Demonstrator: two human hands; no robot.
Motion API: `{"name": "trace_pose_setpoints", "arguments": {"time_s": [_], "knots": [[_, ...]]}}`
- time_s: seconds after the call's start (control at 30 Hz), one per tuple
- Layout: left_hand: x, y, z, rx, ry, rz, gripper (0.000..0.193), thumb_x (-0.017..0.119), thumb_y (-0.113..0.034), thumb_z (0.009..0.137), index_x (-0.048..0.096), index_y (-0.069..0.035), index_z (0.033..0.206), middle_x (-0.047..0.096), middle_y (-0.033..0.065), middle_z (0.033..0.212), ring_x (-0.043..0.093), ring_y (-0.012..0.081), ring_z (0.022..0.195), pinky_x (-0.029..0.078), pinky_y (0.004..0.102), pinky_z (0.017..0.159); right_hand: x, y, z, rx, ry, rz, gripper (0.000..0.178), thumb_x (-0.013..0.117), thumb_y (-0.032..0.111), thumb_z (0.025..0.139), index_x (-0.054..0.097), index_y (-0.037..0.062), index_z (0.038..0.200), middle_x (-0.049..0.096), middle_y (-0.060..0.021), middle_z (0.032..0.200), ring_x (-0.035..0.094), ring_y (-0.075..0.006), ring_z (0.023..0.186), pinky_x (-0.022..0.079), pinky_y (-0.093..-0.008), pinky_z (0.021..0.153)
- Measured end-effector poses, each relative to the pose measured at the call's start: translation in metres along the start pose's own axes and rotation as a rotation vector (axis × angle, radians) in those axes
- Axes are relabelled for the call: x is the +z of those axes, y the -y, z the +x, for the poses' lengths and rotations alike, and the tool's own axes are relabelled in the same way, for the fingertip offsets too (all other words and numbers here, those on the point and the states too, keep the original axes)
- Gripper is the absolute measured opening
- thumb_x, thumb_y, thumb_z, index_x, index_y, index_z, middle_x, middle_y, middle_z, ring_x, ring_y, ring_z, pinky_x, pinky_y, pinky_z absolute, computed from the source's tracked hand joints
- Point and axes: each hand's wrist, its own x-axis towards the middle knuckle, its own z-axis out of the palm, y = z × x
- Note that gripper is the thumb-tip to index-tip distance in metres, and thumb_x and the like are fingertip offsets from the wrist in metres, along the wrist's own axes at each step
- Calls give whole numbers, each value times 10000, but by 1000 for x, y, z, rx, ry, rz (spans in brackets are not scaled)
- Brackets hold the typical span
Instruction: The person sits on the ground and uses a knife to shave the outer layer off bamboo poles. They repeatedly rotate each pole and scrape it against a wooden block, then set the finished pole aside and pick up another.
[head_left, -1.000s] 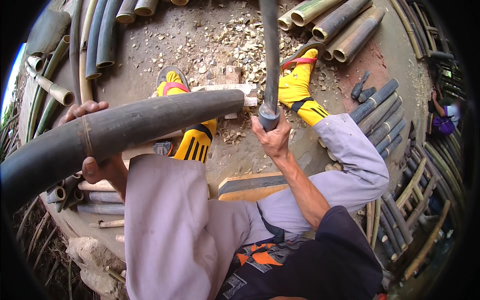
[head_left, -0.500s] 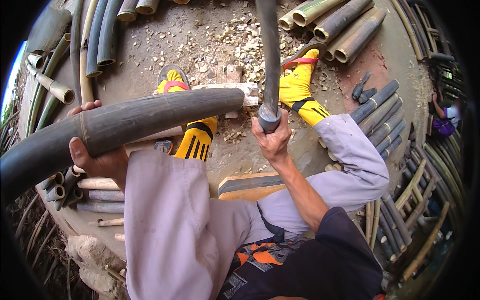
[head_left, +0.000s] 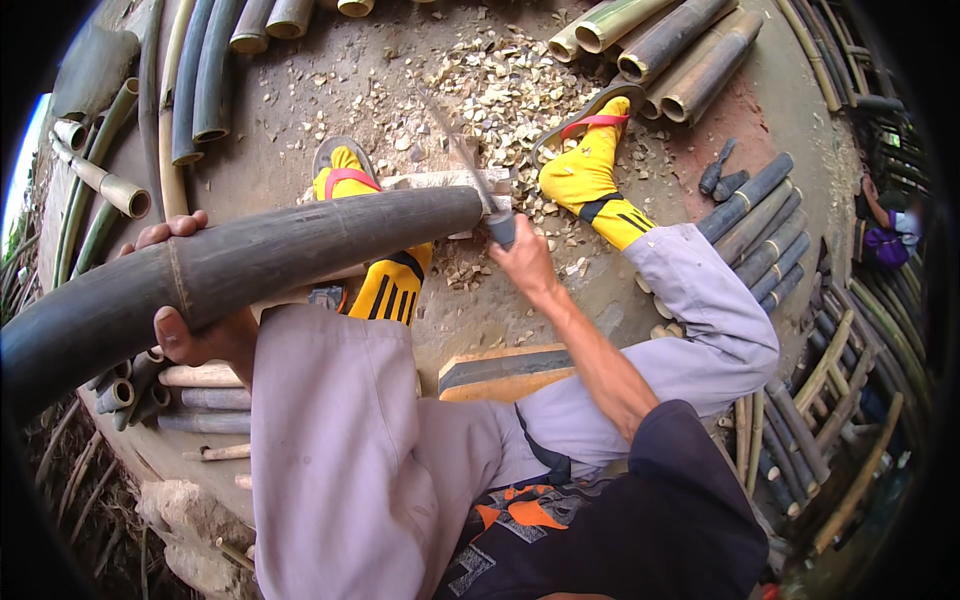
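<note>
A thick dark bamboo pole (head_left: 320,236) slants from the left edge to the middle, over my left leg. My left hand (head_left: 226,338) is wrapped round it, thumb on the near side and fingertips on the far side. My right hand (head_left: 528,262) is closed on the handle of a machete (head_left: 501,229), just right of the pole's tapered end. Its blade, thin and edge-on here, points away and to the left, close beside that end. Whether blade and pole touch, I cannot tell. Below the pole's end lies a pale wooden block (head_left: 425,180) on the ground.
Wood chips (head_left: 510,90) litter the ground between my feet, which wear yellow socks and sandals. Cut bamboo poles (head_left: 690,60) lie at far right, and more bamboo lengths (head_left: 760,225) by my right leg. Curved poles (head_left: 210,90) stretch along the far left. A person (head_left: 890,235) is at the right edge.
My right hand has turned the machete from pointing straight away to leaning left, bringing blade and handle down and left beside the pole's end. The pole has barely shifted.
</note>
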Motion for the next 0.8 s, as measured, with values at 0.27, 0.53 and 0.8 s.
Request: {"name": "trace_pose_setpoints", "arguments": {"time_s": [0.27, 0.53, 0.8], "knots": [[-14, -3, 9, 31, 109, -60, 764, 613, -436, 633, 414, -25, 1246, 533, 167, 1072, 543, 321, 1006, 424, 455, 978, -17, 36, -12, -224, -106, 141, 351, 709, 163, 808, 480, -10, 1011, 653, -182, 757, 677, -268, 634, 570, -347, 502], [6, -22, 3, -163, -195, 141, 699, 565, -448, 730, 407, -22, 1261, 549, 178, 1060, 541, 335, 997, 417, 482, 959, -25, 41, -7, -34, 17, 77, 321, 720, 163, 793, 498, -14, 943, 645, -201, 724, 679, -305, 649, 525, -361, 520], [-4, -8, -3, -29, -59, 12, 656, 581, -431, 724, 425, -77, 1254, 524, 151, 1083, 527, 327, 1005, 403, 486, 961, 3, 10, -3, -71, -19, -23, 295, 677, 122, 826, 472, 1, 999, 645, -155, 751, 663, -263, 625, 576, -322, 494]]}}
